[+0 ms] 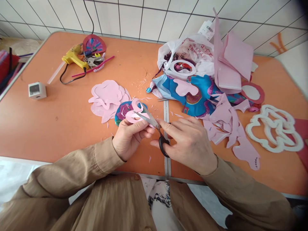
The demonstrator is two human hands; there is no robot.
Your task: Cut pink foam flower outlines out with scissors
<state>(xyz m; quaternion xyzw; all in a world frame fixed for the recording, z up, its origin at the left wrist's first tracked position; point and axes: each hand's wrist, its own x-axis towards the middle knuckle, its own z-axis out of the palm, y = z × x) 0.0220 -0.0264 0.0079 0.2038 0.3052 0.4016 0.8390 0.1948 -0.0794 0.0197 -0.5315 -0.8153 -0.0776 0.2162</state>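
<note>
My left hand [132, 134] pinches a small curved pink cutout [132, 117] near the middle of the table. In my right hand [189, 142] are black-handled scissors [163, 145], fingers in the handle loops. Their blades are parted and lie across the pink cutout, close to my left thumb. Under and behind the cutout rests a round blue and purple patterned fabric piece [120, 113]. Just left of that, a stack of cloud-shaped pink pieces [108, 96] lies on the orange table [72, 128].
A yellow glue gun [75, 58], keys [92, 61] and a small white cube [37, 90] are at the left. Toward the back right sit a white plastic bag [202, 53], blue fabric [202, 93] and folded pink sheets [237, 57]. Pink scraps [223, 118] and white cloud outlines [274, 128] lie right.
</note>
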